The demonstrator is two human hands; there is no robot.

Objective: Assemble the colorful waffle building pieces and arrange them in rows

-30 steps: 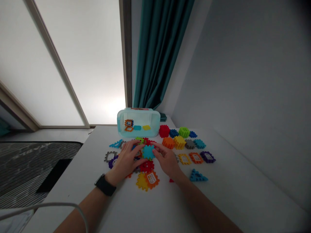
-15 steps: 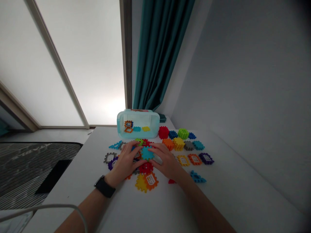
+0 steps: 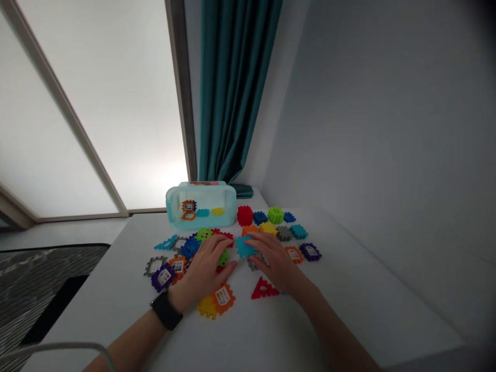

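My right hand (image 3: 274, 259) grips a light blue toothed plastic tile (image 3: 244, 247) between thumb and fingers, over the middle of the table. To its left, my left hand (image 3: 210, 260) has its fingers apart above a pile of toothed tiles. A green tile (image 3: 223, 258) shows between its thumb and fingers, without a visible grip on it. Around that hand lie a blue tile (image 3: 189, 248), a purple window tile (image 3: 163, 277) and a lime tile (image 3: 203, 234). An orange window tile (image 3: 222, 297) overlaps a yellow tile (image 3: 206, 307) nearer to me. The hands partly hide the pile.
A clear light blue bin (image 3: 201, 225) lies on its side at the back with several tiles inside. Right of it are stacked tiles, including a red stack (image 3: 245, 215) and a lime stack (image 3: 275, 215). A red triangle tile (image 3: 264, 288) lies near my right wrist.
My right hand has carried the light blue tile rightwards, away from the pile and my left hand. The left hand no longer touches that tile. The camera view has turned slightly right.
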